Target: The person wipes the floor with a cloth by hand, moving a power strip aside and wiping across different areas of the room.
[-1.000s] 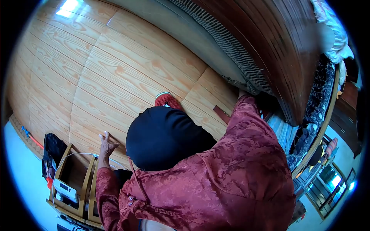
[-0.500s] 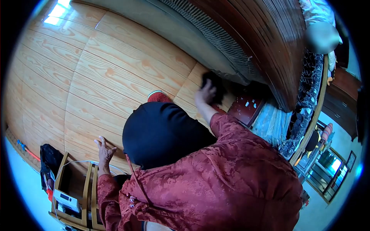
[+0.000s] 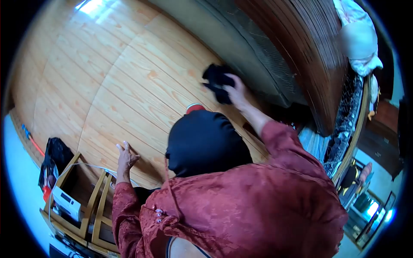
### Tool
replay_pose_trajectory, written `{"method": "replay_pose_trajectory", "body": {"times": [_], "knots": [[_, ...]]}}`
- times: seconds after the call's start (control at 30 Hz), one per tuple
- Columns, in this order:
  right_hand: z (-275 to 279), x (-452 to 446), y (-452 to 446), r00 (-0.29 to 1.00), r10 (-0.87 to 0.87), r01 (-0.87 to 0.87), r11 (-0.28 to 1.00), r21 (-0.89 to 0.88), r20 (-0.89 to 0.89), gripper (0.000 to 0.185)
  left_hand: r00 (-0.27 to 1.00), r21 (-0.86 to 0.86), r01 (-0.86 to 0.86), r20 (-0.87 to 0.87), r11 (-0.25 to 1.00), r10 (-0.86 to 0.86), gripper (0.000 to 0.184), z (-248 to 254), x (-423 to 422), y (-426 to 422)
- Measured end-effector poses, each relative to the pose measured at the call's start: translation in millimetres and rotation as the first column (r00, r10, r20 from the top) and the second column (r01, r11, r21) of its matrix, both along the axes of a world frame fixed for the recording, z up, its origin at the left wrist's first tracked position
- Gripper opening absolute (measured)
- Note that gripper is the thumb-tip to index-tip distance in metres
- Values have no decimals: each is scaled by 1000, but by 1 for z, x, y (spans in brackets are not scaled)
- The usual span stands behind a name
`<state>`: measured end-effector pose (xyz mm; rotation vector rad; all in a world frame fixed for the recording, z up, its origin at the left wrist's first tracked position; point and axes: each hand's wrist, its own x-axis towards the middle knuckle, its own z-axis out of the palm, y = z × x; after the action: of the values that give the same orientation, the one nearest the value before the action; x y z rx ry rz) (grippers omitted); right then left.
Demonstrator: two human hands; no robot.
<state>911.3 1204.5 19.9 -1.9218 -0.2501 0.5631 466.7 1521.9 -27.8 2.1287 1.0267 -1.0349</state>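
My right hand [image 3: 235, 91] has its fingers closed on a bunched black cloth [image 3: 218, 81], just above or on the wood-patterned floor [image 3: 129, 90]. The cloth hangs loosely, its lower edge spread beyond my fingertips. I cannot tell whether it touches the floor. Off to the left, my left hand [image 3: 125, 158] is open with its fingers apart, holding nothing, over the floor beside a wooden frame. Between my hands is my bent knee in black fabric [image 3: 208, 144], with a red shoe or sock [image 3: 195, 108] showing past it.
A large piece of furniture with brown ridged wood [image 3: 301, 51] and a grey side [image 3: 241, 56] borders the floor on the right. At lower left stand a wooden frame [image 3: 98, 206], a white device [image 3: 66, 202] with a cable, and a black plastic bag [image 3: 58, 152].
My right hand has moved the black cloth up and left, out from beside the dark red board with white bits. That board is now mostly hidden. The view has shifted; my left hand stays open.
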Motion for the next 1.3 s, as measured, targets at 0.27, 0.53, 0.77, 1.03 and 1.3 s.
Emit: {"method": "replay_pose_trajectory", "body": {"times": [0.27, 0.53, 0.77, 1.03, 1.3], "knots": [[-170, -1, -295, 538, -843, 529, 321, -786, 18, 47, 992, 2, -91, -87, 996, 91, 111, 31, 23, -9], [-66, -21, -99, 701, -679, 349, 62, -935, 217, 72, 991, -36, -127, -42, 991, 125, 112, 37, 27, -7], [-97, -37, 145, 955, -113, 294, 460, -838, 273, 72, 988, -46, -135, -77, 990, 131, 115, 39, 31, -7], [-84, 42, 331, 966, 115, -52, 964, -261, 233, 51, 993, -33, -26, -112, 999, 22, 112, 19, 14, -4], [35, 61, 186, 987, 90, -49, 958, 284, -132, 48, 994, -36, -100, -45, 994, 98, 112, 23, 15, -4]]}}
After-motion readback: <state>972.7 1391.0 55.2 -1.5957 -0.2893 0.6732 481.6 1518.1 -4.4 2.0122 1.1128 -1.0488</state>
